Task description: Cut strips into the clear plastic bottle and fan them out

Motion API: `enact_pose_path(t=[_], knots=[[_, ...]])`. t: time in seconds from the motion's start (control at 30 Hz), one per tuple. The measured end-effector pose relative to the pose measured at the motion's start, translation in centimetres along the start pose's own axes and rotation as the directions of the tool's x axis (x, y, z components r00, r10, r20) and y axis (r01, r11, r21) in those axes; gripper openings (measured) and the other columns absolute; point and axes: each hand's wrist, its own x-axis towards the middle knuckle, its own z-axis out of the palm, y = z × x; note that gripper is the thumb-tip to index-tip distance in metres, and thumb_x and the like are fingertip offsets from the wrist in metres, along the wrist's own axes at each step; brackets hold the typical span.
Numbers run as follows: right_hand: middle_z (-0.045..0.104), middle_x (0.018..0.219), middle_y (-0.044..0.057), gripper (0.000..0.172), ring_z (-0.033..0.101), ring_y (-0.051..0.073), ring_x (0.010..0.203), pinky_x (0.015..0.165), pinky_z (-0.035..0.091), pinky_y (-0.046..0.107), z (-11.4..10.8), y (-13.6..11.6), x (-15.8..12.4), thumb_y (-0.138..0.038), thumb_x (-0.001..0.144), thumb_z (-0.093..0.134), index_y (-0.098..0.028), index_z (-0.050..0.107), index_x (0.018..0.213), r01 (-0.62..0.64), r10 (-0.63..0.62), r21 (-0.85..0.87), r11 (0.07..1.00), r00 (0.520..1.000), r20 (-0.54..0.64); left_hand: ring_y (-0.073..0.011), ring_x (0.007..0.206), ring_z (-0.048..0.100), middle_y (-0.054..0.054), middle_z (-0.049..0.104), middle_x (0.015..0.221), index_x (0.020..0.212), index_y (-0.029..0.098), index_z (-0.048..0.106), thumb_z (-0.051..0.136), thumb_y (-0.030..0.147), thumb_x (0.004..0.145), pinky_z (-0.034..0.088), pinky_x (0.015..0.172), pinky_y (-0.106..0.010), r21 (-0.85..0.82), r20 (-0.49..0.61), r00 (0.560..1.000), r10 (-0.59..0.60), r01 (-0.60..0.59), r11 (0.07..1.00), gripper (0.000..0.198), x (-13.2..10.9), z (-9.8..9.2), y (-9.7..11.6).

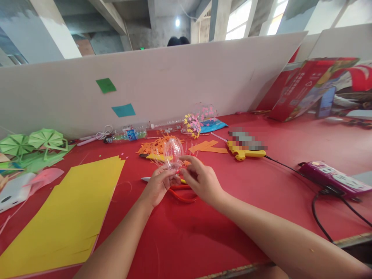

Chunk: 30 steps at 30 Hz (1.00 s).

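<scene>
My left hand [162, 182] is closed on the base of a clear plastic piece [173, 149], which looks like a cut bottle with thin curved strips. At its right side, my right hand [203, 180] has thumb and forefinger closing on one of the transparent strips; the exact contact is hard to see. Beneath the hands lie scissors with red handles [186, 199], partly covered by the fingers. Just behind the plastic piece is a heap of orange paper cut-outs [154, 146], with a yellow-handled cutter [157, 157] in front of it.
Yellow paper sheets [66, 209] lie at left, near green folded paper shapes [48, 141]. A yellow glue gun [247, 153] and its cord lead to a purple power strip [334, 178]. Along the white partition [162, 85] stand a plastic bottle [128, 134] and star-covered plastic pieces [192, 124].
</scene>
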Motion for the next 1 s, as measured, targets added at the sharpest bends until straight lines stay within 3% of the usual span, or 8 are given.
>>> enact_pose_path(t=[0.2, 0.53, 0.8, 1.0], knots=[[0.049, 0.052, -0.008, 0.029, 0.041, 0.009, 0.043, 0.048, 0.034, 0.017, 0.07, 0.03, -0.06, -0.025, 0.087, 0.045, -0.017, 0.054, 0.113, -0.014, 0.014, 0.011, 1.000, 1.000, 0.025, -0.0094, 0.059, 0.061, 0.000, 0.067, 0.072, 0.087, 0.015, 0.068, 0.075, 0.021, 0.065, 0.048, 0.061, -0.022, 0.001, -0.021, 1.000, 0.006, -0.006, 1.000, 0.024, 0.01, 0.13, 0.03], [0.047, 0.052, -0.008, 0.044, 0.042, 0.011, 0.045, 0.050, 0.034, 0.019, 0.25, 0.26, 0.09, -0.021, 0.082, 0.044, -0.013, 0.050, 0.125, -0.034, 0.037, -0.028, 0.999, 0.996, 0.084, -0.0109, 0.062, 0.062, 0.000, 0.067, 0.073, 0.091, 0.016, 0.067, 0.073, 0.023, 0.068, 0.047, 0.061, -0.023, 0.046, 0.009, 1.000, 0.000, 0.000, 0.999, 0.025, 0.01, 0.01, -0.13], [0.042, 0.051, -0.009, 0.039, 0.039, 0.010, 0.045, 0.049, 0.032, 0.019, 0.06, -0.13, 0.02, -0.023, 0.083, 0.043, -0.012, 0.053, 0.119, -0.065, 0.060, 0.052, 0.997, 0.994, 0.087, -0.0113, 0.062, 0.061, 0.000, 0.064, 0.068, 0.090, 0.016, 0.066, 0.071, 0.021, 0.069, 0.046, 0.060, -0.023, 0.090, 0.028, 1.000, 0.006, -0.009, 0.996, 0.022, 0.03, 0.04, -0.23], [0.042, 0.050, -0.010, 0.048, 0.039, 0.011, 0.045, 0.049, 0.031, 0.020, 0.32, -0.13, 0.19, -0.021, 0.080, 0.045, -0.014, 0.047, 0.127, -0.123, 0.119, 0.029, 0.992, 0.988, 0.103, -0.0120, 0.062, 0.061, 0.000, 0.064, 0.067, 0.089, 0.015, 0.065, 0.073, 0.024, 0.068, 0.046, 0.058, -0.023, 0.102, 0.033, 0.999, -0.005, 0.002, 0.995, 0.024, 0.03, 0.13, -0.23]])
